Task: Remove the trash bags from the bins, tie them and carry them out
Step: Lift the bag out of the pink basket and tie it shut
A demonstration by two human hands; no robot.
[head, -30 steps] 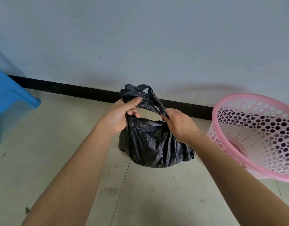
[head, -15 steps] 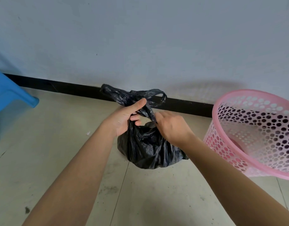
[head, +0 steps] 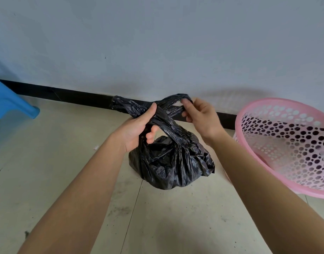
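A black trash bag (head: pixel 171 162) hangs just above the tiled floor in front of the wall. Its two handle strips are drawn up and crossed over each other above the bulging body. My left hand (head: pixel 137 129) grips the crossing point, thumb on top and fingers curled under the strips. My right hand (head: pixel 198 116) pinches the end of the strip that runs up to the right, holding it taut. The other strip end sticks out to the left past my left thumb. A pink perforated bin (head: pixel 289 145) stands tilted at the right, with no bag in it.
A blue plastic stool (head: pixel 9 107) stands at the left edge. A black skirting board (head: pixel 66 96) runs along the foot of the grey wall. The floor tiles carry dirt specks and a small white scrap (head: pixel 96 147).
My right hand has left the bag's neck and moved up and right, pulling one handle strip out. The strips now cross over my left hand, and the view has come closer.
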